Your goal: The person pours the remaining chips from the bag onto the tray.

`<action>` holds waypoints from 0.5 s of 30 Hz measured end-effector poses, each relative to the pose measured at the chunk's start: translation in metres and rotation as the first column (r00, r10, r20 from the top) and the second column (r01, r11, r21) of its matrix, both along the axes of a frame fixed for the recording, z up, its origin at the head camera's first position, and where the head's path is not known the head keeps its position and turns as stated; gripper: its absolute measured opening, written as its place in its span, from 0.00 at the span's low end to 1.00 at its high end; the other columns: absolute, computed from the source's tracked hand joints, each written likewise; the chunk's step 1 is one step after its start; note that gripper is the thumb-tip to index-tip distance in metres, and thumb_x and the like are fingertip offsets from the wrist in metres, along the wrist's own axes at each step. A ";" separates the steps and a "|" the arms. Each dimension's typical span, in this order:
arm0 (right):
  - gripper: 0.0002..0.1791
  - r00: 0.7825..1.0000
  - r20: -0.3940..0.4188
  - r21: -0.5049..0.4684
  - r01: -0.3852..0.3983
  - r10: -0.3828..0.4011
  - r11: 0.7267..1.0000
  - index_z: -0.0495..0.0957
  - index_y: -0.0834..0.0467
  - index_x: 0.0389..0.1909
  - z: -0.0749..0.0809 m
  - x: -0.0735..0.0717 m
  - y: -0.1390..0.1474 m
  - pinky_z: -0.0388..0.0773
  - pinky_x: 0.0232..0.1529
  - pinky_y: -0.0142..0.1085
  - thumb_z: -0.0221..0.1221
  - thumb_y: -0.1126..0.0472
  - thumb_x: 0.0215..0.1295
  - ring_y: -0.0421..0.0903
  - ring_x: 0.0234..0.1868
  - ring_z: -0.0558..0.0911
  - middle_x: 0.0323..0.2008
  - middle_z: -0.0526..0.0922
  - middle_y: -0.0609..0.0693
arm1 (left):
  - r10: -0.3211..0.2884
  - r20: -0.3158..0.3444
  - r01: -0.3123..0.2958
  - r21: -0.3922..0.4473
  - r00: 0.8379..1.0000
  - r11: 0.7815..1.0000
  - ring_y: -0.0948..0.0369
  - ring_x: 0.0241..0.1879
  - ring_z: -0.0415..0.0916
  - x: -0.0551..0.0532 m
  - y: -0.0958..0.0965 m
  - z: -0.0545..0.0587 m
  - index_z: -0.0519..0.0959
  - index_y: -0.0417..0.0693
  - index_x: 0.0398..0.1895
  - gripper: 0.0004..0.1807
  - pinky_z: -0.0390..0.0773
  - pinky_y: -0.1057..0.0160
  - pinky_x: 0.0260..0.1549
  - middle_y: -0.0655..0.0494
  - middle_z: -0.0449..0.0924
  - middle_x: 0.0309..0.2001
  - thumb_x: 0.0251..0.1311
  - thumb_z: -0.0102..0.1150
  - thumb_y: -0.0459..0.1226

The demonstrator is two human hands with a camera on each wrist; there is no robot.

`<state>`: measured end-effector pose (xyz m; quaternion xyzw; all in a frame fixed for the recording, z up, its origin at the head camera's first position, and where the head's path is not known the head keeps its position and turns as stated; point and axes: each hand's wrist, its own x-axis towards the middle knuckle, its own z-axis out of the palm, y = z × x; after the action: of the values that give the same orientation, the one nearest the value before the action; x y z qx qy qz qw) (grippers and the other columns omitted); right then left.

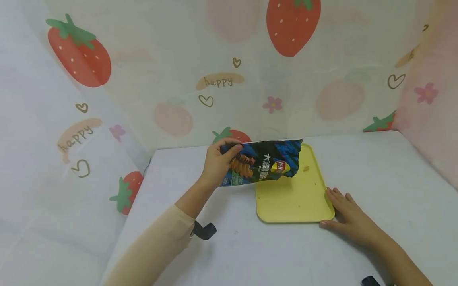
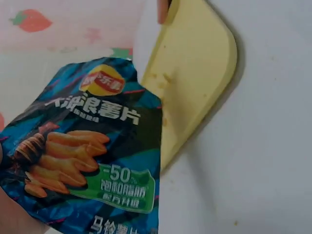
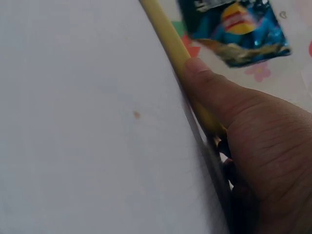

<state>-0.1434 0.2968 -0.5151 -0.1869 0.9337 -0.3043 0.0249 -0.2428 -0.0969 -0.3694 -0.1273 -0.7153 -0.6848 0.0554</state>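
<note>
My left hand [image 1: 216, 163] pinches one end of a dark blue Lay's potato chip bag [image 1: 268, 161], thumb on its printed front. The bag is held sideways over the far left part of a yellow tray [image 1: 286, 204], its loose end pointing right. In the right wrist view that end of the bag [image 3: 258, 34] looks torn, with a pale inner edge. A few crumbs [image 1: 306, 169] lie on the tray. At the tray's near right corner rests my right hand [image 1: 352, 218], fingers extended along the right rim and thumb [image 3: 209, 80] against the near edge.
The tray lies on a white-covered table [image 1: 232, 246] with a few small specks on it. Behind stands a strawberry-printed backdrop [image 1: 286, 79], close to the table's far edge; further panels rise at left and right. A black wrist mount [image 1: 205, 230] sticks out below my left sleeve.
</note>
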 end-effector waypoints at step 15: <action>0.61 0.996 0.084 0.028 0.036 -0.038 0.999 0.50 0.58 0.82 0.005 -0.004 -0.005 0.28 0.80 0.50 0.64 0.28 0.59 0.61 0.82 0.45 0.81 0.49 0.59 | 0.067 -0.077 -0.056 0.138 0.995 0.989 0.57 0.45 0.81 0.003 -0.005 0.007 0.82 0.43 0.51 0.14 0.82 0.65 0.43 0.51 0.82 0.50 0.69 0.64 0.41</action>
<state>-0.1473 0.2917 -0.5096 -0.1561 0.9391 -0.3001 0.0612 -0.2397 -0.1022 -0.3620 -0.1291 -0.6680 -0.7240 0.1141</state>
